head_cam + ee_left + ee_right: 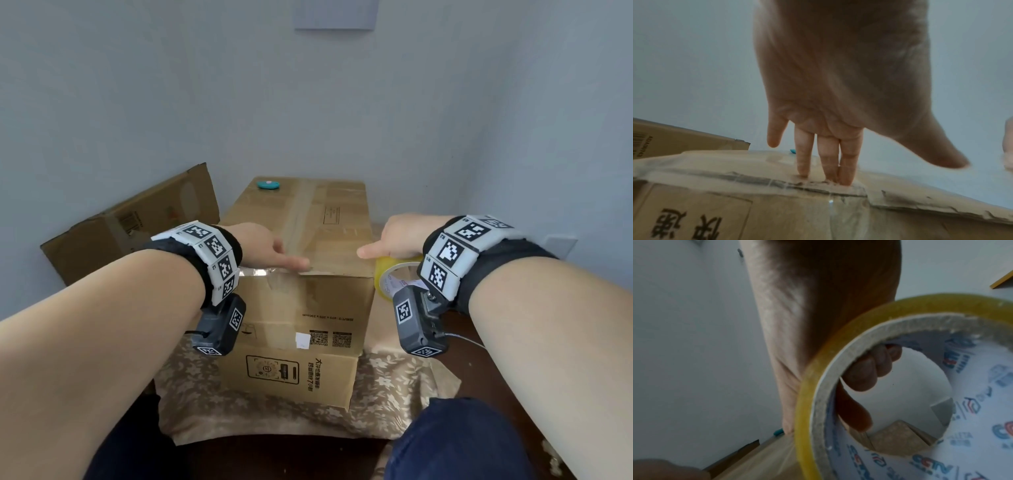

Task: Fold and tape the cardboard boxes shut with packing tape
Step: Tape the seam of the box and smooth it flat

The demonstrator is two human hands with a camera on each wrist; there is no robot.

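Left hand point(263, 248) presses straight fingers on the closed brown box point(301, 274); right hand point(399, 240) hooks curled fingers through a yellowish tape roll point(394, 274), seemingly touching the box's right edge.

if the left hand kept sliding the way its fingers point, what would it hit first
Probably the right hand. The left hand points its fingers rightward along the near top edge of the box, toward the right thumb, with bare cardboard between. Depth is unclear, so it might pass just beside it.
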